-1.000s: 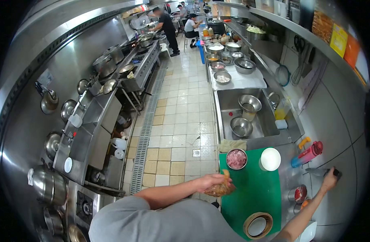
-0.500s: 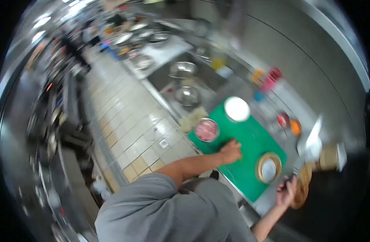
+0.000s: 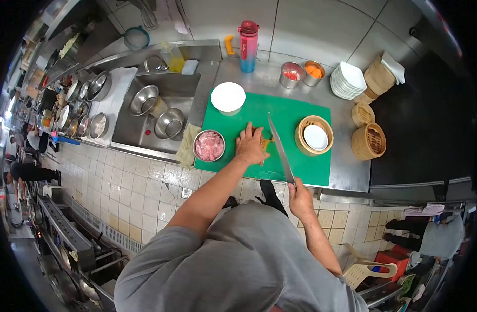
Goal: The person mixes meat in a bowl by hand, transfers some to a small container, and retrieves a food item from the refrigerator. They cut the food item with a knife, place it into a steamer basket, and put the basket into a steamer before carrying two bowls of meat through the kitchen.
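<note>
On the green cutting board [image 3: 295,109], my left hand [image 3: 250,146] lies with its fingers spread over a brownish-orange food piece [image 3: 266,141], partly hidden beneath the palm. My right hand [image 3: 300,196] is closed round the handle of a long knife [image 3: 281,145], whose blade points away over the board, just right of the food. A metal bowl of raw meat [image 3: 209,145] sits left of my left hand. Behind it stands a white round container [image 3: 228,98]. A bamboo steamer [image 3: 305,147] with a small white dish [image 3: 316,138] inside is at the board's right.
Left is a sink [image 3: 191,86] with metal bowls [image 3: 170,124], and a cloth [image 3: 188,145] beside the board. Behind stand a pink-blue bottle [image 3: 248,47], two small containers, stacked white dishes [image 3: 348,80] and more steamers [image 3: 369,141]. Other people are in the far left and right background.
The view has turned and levelled out. My right hand has brought the knife from beyond the board's right side to over the board. My left hand has opened out over the food.
</note>
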Tool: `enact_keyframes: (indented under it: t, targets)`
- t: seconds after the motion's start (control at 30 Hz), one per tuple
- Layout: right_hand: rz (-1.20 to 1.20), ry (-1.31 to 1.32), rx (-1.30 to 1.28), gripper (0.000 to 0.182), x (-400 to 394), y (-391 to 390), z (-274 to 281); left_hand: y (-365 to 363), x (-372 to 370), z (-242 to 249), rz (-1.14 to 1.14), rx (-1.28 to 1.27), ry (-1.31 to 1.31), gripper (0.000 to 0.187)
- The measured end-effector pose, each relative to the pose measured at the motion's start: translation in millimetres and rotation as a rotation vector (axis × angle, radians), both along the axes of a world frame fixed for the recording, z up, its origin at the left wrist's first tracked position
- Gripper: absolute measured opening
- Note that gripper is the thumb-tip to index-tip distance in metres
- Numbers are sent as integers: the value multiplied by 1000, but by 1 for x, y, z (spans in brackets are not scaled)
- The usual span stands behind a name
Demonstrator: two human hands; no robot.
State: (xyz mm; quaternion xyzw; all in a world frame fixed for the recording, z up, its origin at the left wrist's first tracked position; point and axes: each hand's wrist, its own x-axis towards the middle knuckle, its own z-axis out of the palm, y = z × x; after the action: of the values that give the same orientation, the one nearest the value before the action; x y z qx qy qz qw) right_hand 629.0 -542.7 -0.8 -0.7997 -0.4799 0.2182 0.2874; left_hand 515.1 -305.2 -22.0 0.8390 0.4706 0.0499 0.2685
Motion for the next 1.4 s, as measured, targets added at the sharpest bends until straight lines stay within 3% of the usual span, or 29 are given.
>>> enact_keyframes:
  t: [0.17, 0.23, 0.5, 0.57, 0.67, 0.77, 0.83, 0.87, 0.93, 1.07, 1.17, 1.23, 1.3, 1.33, 1.4]
  targets:
    - [41, -14, -266, 31, -4, 15, -13, 9, -1, -11, -9, -103, -28, 96]
    - [64, -97, -521, 28, -6, 20, -18, 8, 2, -11, 19, -101, -11, 92]
    - [126, -65, -579, 26, 3, 89, -27, 5, 22, -13, 112, -176, 60, 78]
    - [150, -17, -522, 26, 8, 111, -21, 0, 15, -17, 107, -215, 85, 78]
    - [166, 21, -448, 26, 19, 133, -32, -2, 2, -36, 103, -175, -39, 80]
    - [194, 56, -279, 26, 30, 141, -47, -5, -16, -50, 163, -225, -243, 70]
    - [141, 49, -214, 29, 32, 140, -39, -4, -27, -68, 300, -748, -955, 65]
    - [98, 37, -158, 32, 32, 139, -35, -4, -32, -61, 294, -746, -952, 65]
    - [105, -62, -94, 30, 31, 137, -42, -9, -38, -33, 362, -1279, -1339, 62]
    - [178, -323, 152, 25, 45, 125, -49, -22, -17, 24, 356, -1344, -1308, 74]
    - [-51, -157, 350, 19, 95, 122, -25, -10, 4, 31, 164, -1253, -1173, 76]
    - [-146, -319, 160, 23, 160, 119, -5, 0, 27, 43, 120, -1186, -1164, 77]
    - [-243, -224, -212, 25, 205, 125, 14, 4, 48, 54, 69, -1120, -1151, 79]
    - [-257, -222, -205, 25, 216, 126, 9, 7, 58, 59, 58, -1139, -1180, 79]
    - [-82, -368, -315, 27, 233, 134, -5, 8, 75, 64, 38, -1154, -1205, 80]
